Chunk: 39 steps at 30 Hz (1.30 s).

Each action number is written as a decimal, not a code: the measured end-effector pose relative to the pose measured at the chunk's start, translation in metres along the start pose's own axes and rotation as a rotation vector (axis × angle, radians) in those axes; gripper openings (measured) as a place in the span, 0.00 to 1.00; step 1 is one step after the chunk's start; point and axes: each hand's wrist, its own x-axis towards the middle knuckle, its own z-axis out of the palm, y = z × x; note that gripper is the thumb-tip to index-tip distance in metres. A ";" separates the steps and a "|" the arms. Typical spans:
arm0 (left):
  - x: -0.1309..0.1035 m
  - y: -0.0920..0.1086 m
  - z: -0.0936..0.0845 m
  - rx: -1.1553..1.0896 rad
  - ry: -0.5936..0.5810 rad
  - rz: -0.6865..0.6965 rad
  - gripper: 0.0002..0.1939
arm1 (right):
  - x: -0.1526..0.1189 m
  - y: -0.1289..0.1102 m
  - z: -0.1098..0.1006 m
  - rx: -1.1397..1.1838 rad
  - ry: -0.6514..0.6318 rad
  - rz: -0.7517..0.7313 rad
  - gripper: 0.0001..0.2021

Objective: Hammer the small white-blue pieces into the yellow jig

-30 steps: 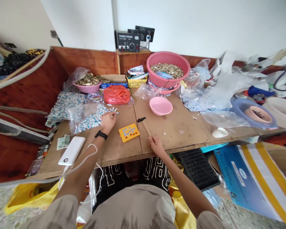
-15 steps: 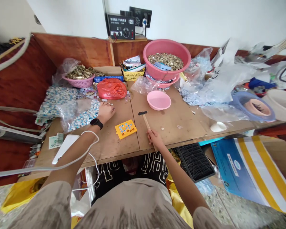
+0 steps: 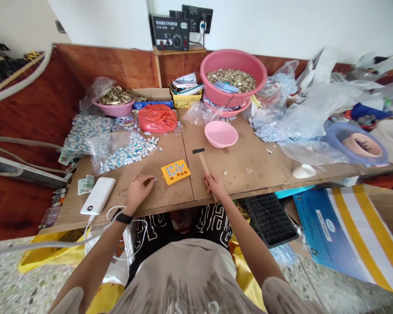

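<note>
My left hand [image 3: 140, 190] is over the cardboard-covered table, thumb and fingertips pinching a small blue-and-white piece [image 3: 155, 179]. Just right of it lies a yellow tray [image 3: 176, 172], with blue-and-white pieces in many of its slots and some slots along its near edge showing dark. My right hand [image 3: 213, 186] is wrapped round the wooden handle of a hammer [image 3: 203, 162], whose black head points away from me. Beyond my left hand, a pile of blue-and-white pieces [image 3: 131, 150] spills from a clear plastic bag.
A pink bowl [image 3: 221, 134] stands beyond the hammer, with a large pink basin [image 3: 260, 76] of metal parts behind it. At the left are a white power bank [image 3: 98, 196] and its cable. A red bag [image 3: 157, 118] and a pink basket [image 3: 116, 110] sit at the back.
My left hand has come back from the pile towards me and now holds a small piece beside the yellow tray. My right hand stays on the hammer; the view has shifted slightly.
</note>
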 end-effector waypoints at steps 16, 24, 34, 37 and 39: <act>-0.019 0.041 0.030 0.078 0.175 -0.199 0.10 | -0.001 0.010 0.000 0.039 0.035 -0.027 0.32; -0.020 0.066 0.039 -0.174 0.095 -0.126 0.14 | 0.000 0.012 -0.006 0.111 0.081 -0.002 0.32; 0.006 0.080 0.052 0.007 -0.068 -0.030 0.11 | -0.004 0.009 -0.013 0.117 0.059 -0.031 0.32; 0.009 0.079 0.052 -0.010 -0.093 -0.026 0.08 | -0.008 0.008 -0.006 0.057 0.036 -0.058 0.32; 0.010 0.079 0.053 -0.017 -0.102 -0.041 0.06 | -0.017 0.008 0.000 0.043 0.023 -0.060 0.31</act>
